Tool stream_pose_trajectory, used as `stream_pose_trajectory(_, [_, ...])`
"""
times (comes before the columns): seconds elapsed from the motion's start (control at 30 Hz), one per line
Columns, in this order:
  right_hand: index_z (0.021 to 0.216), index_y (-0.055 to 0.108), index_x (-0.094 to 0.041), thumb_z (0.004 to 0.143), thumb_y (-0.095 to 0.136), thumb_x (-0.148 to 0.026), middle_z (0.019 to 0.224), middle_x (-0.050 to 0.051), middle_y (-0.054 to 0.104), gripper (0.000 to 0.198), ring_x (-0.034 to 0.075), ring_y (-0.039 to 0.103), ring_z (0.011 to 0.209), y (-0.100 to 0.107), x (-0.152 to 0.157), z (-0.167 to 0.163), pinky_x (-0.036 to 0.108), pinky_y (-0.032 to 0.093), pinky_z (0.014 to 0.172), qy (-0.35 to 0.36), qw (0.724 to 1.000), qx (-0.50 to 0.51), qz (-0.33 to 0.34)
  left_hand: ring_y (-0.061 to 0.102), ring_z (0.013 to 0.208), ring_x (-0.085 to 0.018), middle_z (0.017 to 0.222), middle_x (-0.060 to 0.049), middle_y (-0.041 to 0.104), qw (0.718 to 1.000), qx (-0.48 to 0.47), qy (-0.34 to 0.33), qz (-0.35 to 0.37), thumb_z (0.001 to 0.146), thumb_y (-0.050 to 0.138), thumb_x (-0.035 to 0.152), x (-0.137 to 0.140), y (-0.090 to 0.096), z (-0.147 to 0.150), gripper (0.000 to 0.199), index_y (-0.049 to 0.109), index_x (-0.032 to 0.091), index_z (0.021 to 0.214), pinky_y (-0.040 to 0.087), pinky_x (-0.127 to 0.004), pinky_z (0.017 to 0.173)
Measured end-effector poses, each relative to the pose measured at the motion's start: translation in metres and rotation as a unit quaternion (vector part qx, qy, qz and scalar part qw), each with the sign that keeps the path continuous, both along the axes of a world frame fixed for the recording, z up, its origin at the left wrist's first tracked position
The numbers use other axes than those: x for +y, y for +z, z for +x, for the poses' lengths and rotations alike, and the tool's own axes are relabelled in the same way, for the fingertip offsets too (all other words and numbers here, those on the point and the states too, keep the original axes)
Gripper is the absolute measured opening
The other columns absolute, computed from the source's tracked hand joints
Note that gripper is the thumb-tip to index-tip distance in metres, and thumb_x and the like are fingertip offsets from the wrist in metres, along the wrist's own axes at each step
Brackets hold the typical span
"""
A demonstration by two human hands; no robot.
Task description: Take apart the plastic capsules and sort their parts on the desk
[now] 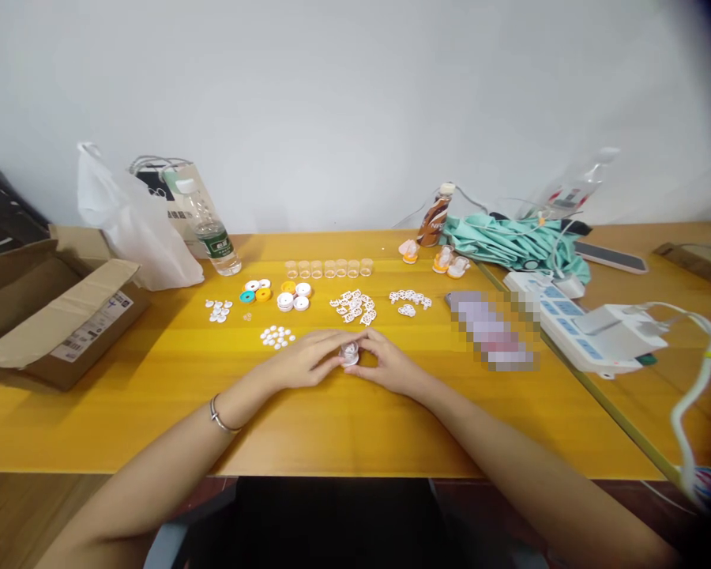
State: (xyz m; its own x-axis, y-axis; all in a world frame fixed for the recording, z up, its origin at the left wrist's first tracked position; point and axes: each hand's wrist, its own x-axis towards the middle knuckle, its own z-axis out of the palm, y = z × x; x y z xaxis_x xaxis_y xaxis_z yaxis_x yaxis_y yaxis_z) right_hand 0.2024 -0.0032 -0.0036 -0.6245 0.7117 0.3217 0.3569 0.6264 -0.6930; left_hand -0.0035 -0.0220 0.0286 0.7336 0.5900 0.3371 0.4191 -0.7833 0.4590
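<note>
Between my two hands, low over the table, is a small clear plastic cup [349, 353] with white parts in it. My left hand [308, 359] is closed on its left side, thumb and fingers against it. From the right, my right hand [389, 363] curls its thumb and fingers around the same cup. Just beyond the hands lie white openwork pieces [354, 305] in a loose cluster, and a smaller group of similar pieces [411, 298] is to their right. Small white discs [277, 337] are scattered by my left hand. Further back stands a row of clear cups [330, 269].
White, orange and teal round caps [293, 296] sit left of centre. An open cardboard box [88, 332] and water bottle [213, 237] stand left. On the right are a blurred-out phone-like object [489, 330], a power strip [574, 324], a brown bottle [436, 216] and orange-based assembled pieces [450, 262].
</note>
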Motion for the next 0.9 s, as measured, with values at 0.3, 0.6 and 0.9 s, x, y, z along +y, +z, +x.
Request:
stream_pose_trajectory(0.3, [0.092,0.064,-0.020,0.074,0.066,-0.033,0.088,0.005,0.055,0.022,0.020,0.054,0.087,-0.002,0.001,-0.002,0.037,0.046,0.082,-0.015,1.000,-0.017,0.002,0.054,0.099,-0.018,0.108,-0.008,0.059,0.997,-0.045,0.058,-0.031,0.088,0.045,0.024,0.000,-0.006,0.005,0.032,0.049,0.021,0.120,0.044,-0.032,0.088])
stream_pose_trajectory(0.6, [0.092,0.066,-0.019,0.073,0.067,-0.033,0.088,0.005,0.054,0.023,0.020,0.053,0.086,-0.003,0.001,-0.002,0.036,0.045,0.081,-0.018,1.000,-0.018,-0.003,0.054,0.084,-0.016,0.094,-0.006,0.058,0.994,-0.042,0.094,-0.022,0.085,0.046,0.019,-0.004,-0.007,0.011,0.029,0.051,0.018,0.114,0.045,-0.030,0.079])
stream_pose_trajectory(0.9, [0.090,0.067,-0.019,0.072,0.069,-0.033,0.084,0.004,0.054,0.022,0.018,0.052,0.084,-0.002,0.001,-0.002,0.033,0.043,0.079,-0.021,0.999,-0.023,-0.005,0.053,0.085,-0.017,0.093,-0.006,0.057,0.994,-0.045,0.096,-0.015,0.085,0.045,0.018,-0.005,-0.008,0.011,0.028,0.051,0.018,0.112,0.043,-0.030,0.079])
